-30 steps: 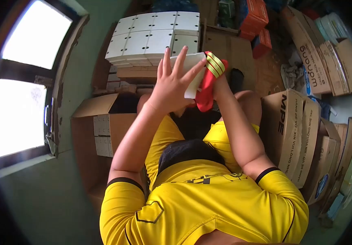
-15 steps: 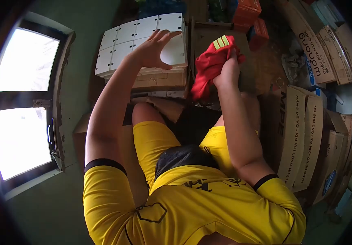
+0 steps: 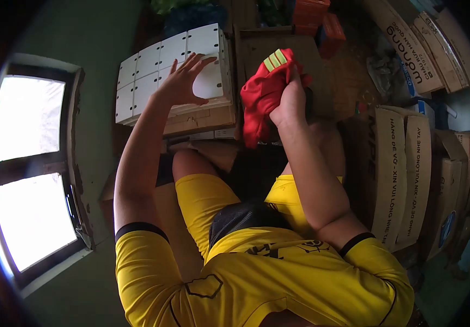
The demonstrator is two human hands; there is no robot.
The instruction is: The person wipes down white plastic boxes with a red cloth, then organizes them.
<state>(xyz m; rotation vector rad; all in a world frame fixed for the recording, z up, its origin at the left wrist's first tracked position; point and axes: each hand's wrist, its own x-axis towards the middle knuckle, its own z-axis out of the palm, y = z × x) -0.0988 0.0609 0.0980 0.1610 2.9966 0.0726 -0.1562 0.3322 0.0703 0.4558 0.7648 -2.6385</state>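
My left hand (image 3: 185,82) is open, thumb and fingers spread wide, over the right part of a stack of white rectangular panels (image 3: 146,73). The panels have small dark slots and lie in rows on a cardboard box (image 3: 202,121). Whether the fingertips touch the top panel I cannot tell. My right hand (image 3: 291,101) is closed around a bunched red cloth (image 3: 262,95) with yellow-green stripes near its top. The cloth hangs down to the right of the stack, in front of an open cardboard box (image 3: 322,60).
Printed cardboard boxes (image 3: 404,174) stand at the right, with more flat boxes (image 3: 425,54) at the upper right. Orange-red boxes (image 3: 330,35) sit at the top. A bright window (image 3: 31,120) is in the left wall. A clear plastic bag (image 3: 382,76) lies by the boxes.
The view has shifted, so the stack and both hands appear further left. My left hand's fingers look more spread. The red cloth hangs more bunched and upright in my right hand.
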